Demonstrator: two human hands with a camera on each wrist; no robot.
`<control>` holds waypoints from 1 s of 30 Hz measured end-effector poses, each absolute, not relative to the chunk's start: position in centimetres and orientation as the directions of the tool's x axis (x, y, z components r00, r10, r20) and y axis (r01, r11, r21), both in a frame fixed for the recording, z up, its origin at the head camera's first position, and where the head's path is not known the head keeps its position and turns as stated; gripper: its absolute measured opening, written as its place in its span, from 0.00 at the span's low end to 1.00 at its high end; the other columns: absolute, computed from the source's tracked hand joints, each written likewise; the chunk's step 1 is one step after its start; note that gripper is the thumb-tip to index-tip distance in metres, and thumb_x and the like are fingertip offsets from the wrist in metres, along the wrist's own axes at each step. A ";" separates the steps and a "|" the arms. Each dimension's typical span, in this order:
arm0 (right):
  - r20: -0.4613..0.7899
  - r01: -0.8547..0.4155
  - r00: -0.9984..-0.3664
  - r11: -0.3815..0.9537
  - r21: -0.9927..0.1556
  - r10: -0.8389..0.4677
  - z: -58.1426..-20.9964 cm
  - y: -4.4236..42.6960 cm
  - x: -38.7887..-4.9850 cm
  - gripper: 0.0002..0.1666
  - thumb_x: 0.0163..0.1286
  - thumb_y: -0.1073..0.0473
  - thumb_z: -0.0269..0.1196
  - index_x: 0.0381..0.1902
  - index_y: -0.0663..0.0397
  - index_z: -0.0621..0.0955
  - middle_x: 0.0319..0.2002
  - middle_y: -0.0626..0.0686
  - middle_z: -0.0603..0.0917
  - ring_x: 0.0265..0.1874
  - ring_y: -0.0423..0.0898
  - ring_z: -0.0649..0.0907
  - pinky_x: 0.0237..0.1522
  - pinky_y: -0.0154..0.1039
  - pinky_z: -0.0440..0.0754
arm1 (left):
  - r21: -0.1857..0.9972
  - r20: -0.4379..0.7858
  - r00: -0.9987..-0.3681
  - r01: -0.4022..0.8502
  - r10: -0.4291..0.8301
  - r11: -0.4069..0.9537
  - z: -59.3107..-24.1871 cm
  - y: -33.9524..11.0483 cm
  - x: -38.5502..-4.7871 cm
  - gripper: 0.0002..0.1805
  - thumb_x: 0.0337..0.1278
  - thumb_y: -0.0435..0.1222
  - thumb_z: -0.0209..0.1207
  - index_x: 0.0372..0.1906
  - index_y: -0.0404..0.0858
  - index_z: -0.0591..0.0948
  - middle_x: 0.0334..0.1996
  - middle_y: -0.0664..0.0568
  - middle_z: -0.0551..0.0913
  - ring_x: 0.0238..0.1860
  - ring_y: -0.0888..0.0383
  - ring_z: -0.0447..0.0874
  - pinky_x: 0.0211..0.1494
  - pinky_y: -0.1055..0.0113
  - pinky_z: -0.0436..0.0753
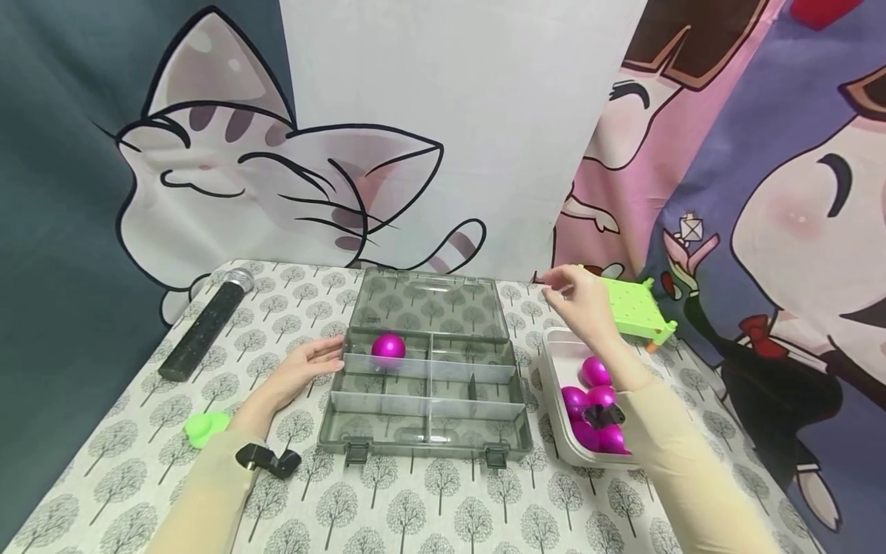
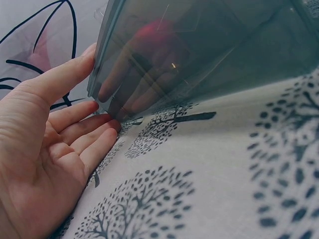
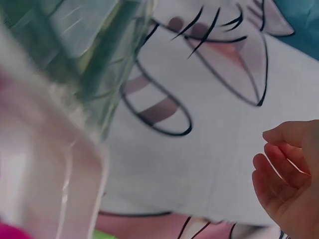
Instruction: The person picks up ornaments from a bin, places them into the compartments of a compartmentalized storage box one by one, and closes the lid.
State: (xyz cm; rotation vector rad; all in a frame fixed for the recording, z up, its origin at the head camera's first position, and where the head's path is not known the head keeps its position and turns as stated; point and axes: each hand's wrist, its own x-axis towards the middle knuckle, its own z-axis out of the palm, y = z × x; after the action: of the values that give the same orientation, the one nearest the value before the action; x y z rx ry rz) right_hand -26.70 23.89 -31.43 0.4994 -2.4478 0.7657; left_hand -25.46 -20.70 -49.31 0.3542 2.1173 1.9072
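A translucent grey divided box (image 1: 428, 444) lies in the middle with its lid (image 1: 429, 308) laid back. One shiny magenta ball (image 1: 389, 350) sits in its back left compartment. My left hand (image 1: 304, 373) touches the box's left side with fairly straight fingers. In the left wrist view, the thumb and fingertips of that hand (image 2: 60, 134) meet the box wall (image 2: 209, 55). Above the far end of a white tub (image 1: 554, 385) my right hand (image 1: 581, 300) hangs in the air, fingers loosely bent and nothing in them. Several magenta balls (image 1: 587, 435) lie in the tub.
A black microphone (image 1: 208, 327) with a silver head lies at the back left. Near my left forearm is a light green toy (image 1: 205, 428), partly covered. Behind the tub stands a bright green toy table (image 1: 633, 308). A printed curtain (image 1: 457, 115) hangs behind the table.
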 end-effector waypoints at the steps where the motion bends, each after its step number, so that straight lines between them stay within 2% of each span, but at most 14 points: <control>1: 0.568 -0.467 -0.802 0.784 -0.409 -0.182 -31.7 24.5 -26.7 0.07 0.59 0.71 0.64 0.37 0.66 0.83 0.33 0.63 0.86 0.32 0.56 0.85 0.37 0.51 0.87 | 0.995 -0.041 -0.935 -0.005 0.352 0.101 -49.3 -20.7 -25.5 0.39 0.61 0.33 0.60 0.72 0.25 0.56 0.73 0.31 0.58 0.73 0.37 0.58 0.76 0.54 0.57; 9: 0.458 -0.385 -0.870 0.829 -0.406 -0.181 -33.8 29.1 -26.9 0.09 0.57 0.72 0.64 0.38 0.68 0.82 0.35 0.66 0.86 0.36 0.60 0.84 0.39 0.56 0.87 | 0.996 -0.031 -0.931 0.000 0.363 0.085 -49.6 -20.7 -25.6 0.38 0.62 0.32 0.60 0.72 0.25 0.56 0.72 0.30 0.58 0.73 0.35 0.57 0.76 0.50 0.55; 11: 0.413 -0.347 -0.895 0.846 -0.405 -0.170 -34.2 30.1 -26.9 0.10 0.57 0.70 0.65 0.39 0.68 0.82 0.37 0.66 0.86 0.37 0.61 0.84 0.41 0.57 0.86 | 0.996 -0.030 -0.932 0.001 0.362 0.085 -49.6 -20.7 -25.6 0.38 0.62 0.33 0.60 0.72 0.25 0.56 0.72 0.30 0.58 0.73 0.35 0.57 0.76 0.52 0.57; 15: 0.316 -0.292 -0.933 0.874 -0.389 -0.172 -34.6 31.7 -27.0 0.12 0.57 0.67 0.66 0.39 0.68 0.82 0.37 0.67 0.86 0.38 0.62 0.85 0.42 0.58 0.84 | 0.997 -0.024 -0.932 0.004 0.362 0.076 -49.6 -20.7 -25.5 0.38 0.62 0.32 0.60 0.72 0.25 0.57 0.72 0.31 0.58 0.73 0.35 0.57 0.73 0.67 0.65; 16: 0.290 -0.283 -0.941 0.878 -0.385 -0.176 -34.7 32.0 -27.0 0.12 0.57 0.67 0.67 0.39 0.68 0.82 0.37 0.67 0.86 0.38 0.62 0.85 0.43 0.58 0.84 | 0.997 -0.026 -0.933 -0.001 0.359 0.071 -49.6 -20.8 -25.5 0.38 0.61 0.32 0.60 0.72 0.25 0.57 0.73 0.31 0.58 0.73 0.36 0.57 0.73 0.68 0.65; 18: 0.246 -0.277 -0.950 0.884 -0.377 -0.193 -34.9 32.6 -27.0 0.13 0.56 0.67 0.67 0.39 0.69 0.83 0.38 0.68 0.86 0.37 0.62 0.85 0.43 0.57 0.84 | 0.998 -0.028 -0.934 -0.003 0.357 0.070 -49.5 -20.8 -25.5 0.38 0.61 0.33 0.60 0.72 0.25 0.57 0.73 0.31 0.58 0.73 0.36 0.57 0.73 0.68 0.65; 22: 0.174 -0.269 -0.960 0.895 -0.356 -0.220 -35.4 33.5 -26.8 0.13 0.55 0.67 0.68 0.38 0.71 0.83 0.35 0.68 0.86 0.35 0.61 0.86 0.42 0.56 0.86 | 0.997 -0.033 -0.933 -0.006 0.357 0.077 -49.4 -20.7 -25.5 0.39 0.61 0.33 0.60 0.72 0.25 0.56 0.73 0.32 0.57 0.73 0.36 0.57 0.76 0.56 0.58; 26: 0.092 -0.272 -0.962 0.917 -0.291 -0.256 -35.8 33.8 -26.8 0.16 0.51 0.64 0.71 0.36 0.71 0.83 0.31 0.65 0.87 0.33 0.60 0.85 0.40 0.55 0.85 | 0.997 -0.036 -0.934 -0.008 0.356 0.079 -49.4 -20.8 -25.5 0.39 0.61 0.33 0.60 0.72 0.25 0.56 0.73 0.32 0.57 0.73 0.36 0.57 0.76 0.56 0.58; 30: -0.017 -0.262 -0.962 0.938 -0.228 -0.273 -36.1 33.9 -27.0 0.22 0.45 0.60 0.74 0.37 0.70 0.84 0.32 0.64 0.87 0.35 0.61 0.85 0.41 0.56 0.83 | 0.997 -0.033 -0.932 -0.004 0.361 0.080 -49.4 -20.8 -25.5 0.39 0.62 0.33 0.60 0.72 0.25 0.56 0.73 0.31 0.57 0.73 0.36 0.57 0.75 0.61 0.60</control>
State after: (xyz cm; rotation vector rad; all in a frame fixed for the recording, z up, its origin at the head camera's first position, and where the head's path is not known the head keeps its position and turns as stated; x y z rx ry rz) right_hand -26.95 33.94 -36.06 0.4330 -3.1396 0.3597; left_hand -25.51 -20.81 -49.38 0.3575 2.0899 1.9299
